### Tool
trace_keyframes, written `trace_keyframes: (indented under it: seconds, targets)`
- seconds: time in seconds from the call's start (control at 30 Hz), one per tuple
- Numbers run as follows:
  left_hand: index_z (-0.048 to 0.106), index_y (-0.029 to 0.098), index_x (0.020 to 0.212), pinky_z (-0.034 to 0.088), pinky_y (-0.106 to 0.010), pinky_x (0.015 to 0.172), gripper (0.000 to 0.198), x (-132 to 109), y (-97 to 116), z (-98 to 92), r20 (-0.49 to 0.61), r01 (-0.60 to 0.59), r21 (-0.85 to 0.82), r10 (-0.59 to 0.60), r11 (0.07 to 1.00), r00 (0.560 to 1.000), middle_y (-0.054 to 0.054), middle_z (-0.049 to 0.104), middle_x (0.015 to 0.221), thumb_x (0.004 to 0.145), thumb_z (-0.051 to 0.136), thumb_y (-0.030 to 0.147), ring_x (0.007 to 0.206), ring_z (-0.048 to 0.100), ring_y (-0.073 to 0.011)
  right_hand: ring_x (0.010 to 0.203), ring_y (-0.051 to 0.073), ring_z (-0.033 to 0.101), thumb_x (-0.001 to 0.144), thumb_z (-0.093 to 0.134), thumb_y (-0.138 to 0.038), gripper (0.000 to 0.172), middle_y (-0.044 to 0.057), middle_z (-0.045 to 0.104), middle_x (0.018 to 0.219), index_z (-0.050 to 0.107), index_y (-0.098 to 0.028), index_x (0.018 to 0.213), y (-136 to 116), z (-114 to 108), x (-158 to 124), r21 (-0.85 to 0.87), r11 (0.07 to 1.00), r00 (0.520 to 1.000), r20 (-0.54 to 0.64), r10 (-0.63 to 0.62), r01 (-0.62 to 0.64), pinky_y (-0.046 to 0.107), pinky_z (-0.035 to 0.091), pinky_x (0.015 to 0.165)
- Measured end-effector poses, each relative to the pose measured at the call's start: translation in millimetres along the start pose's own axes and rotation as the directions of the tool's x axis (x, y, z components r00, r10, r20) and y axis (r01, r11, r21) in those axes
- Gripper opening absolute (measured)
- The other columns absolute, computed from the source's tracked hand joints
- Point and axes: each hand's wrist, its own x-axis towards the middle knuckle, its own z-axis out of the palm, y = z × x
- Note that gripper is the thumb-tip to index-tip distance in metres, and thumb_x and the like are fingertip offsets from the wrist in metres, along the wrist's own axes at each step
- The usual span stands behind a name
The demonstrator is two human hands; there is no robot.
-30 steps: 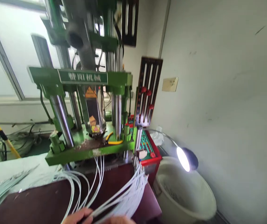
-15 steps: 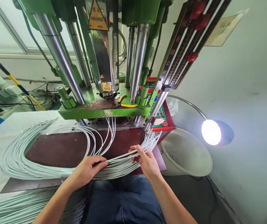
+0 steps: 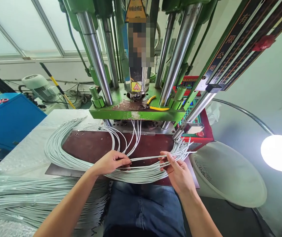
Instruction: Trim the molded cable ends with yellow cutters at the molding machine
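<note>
My left hand [image 3: 116, 161] pinches a few white cables [image 3: 147, 158] between thumb and fingers, lifted a little above the rest. Farther along the same strands, near their ends, my right hand [image 3: 176, 168] is closed on them. Below both hands curves a thick bundle of white cables [image 3: 141, 176], looped over a dark red-brown board [image 3: 153, 144]. The bundle's tips [image 3: 184, 143] fan out at the board's right end. Several separate cables [image 3: 137, 135] run from the bundle up under the green press plate [image 3: 136, 114].
Yellow-handled pliers [image 3: 159, 108] rest on the press plate. To the right stand a red control box [image 3: 206, 128], a large white bin [image 3: 232, 171] and a glowing lamp [image 3: 280, 153]. More cable bundles [image 3: 32, 197] lie lower left. A blue machine [image 3: 12, 118] is at far left.
The view has swung left, so everything sits farther right. The held cables are now raised and more apart from the bundle, with a tip reaching past my right hand.
</note>
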Motion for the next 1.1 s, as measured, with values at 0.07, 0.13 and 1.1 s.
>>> trace_keyframes:
  seconds: [0.07,0.13,1.1]
  targets:
    - [0.075,0.015,0.076,0.048,-0.023,0.071,0.036,-1,2,-2.3,0.009,-0.009,0.042,0.009,0.999,1.0,-0.003,0.075,0.077,0.087,0.058,0.044,0.076,0.064,-0.0171,0.063,0.012,0.057,0.076,0.079,-0.046,0.033,0.003,0.068,0.077,0.078,-0.018,0.091,-2,1,-2,-0.007,1.0,1.0,0.004,-0.007,0.007,0.024,0.047,0.053]
    - [0.076,0.015,0.079,0.048,-0.023,0.071,0.033,-5,4,-4.5,0.013,-0.017,0.088,0.016,0.996,1.0,-0.002,0.074,0.077,0.087,0.059,0.042,0.076,0.064,-0.0167,0.064,0.013,0.058,0.077,0.077,-0.048,0.032,0.004,0.069,0.077,0.078,-0.017,0.088,-4,1,-4,-0.021,1.0,1.0,0.011,-0.02,0.02,0.024,0.048,0.054]
    - [0.067,0.017,0.078,0.047,-0.032,0.075,0.026,-41,-12,6.9,0.003,-0.062,0.827,0.106,0.558,0.994,-0.006,0.066,0.086,0.094,0.046,0.015,0.082,0.061,-0.0208,0.041,0.015,0.056,0.084,0.049,-0.074,0.064,0.004,0.063,0.049,0.067,-0.016,0.064,-5,-65,-40,-0.754,0.623,0.962,-0.038,0.272,-0.206,0.026,0.045,0.045]
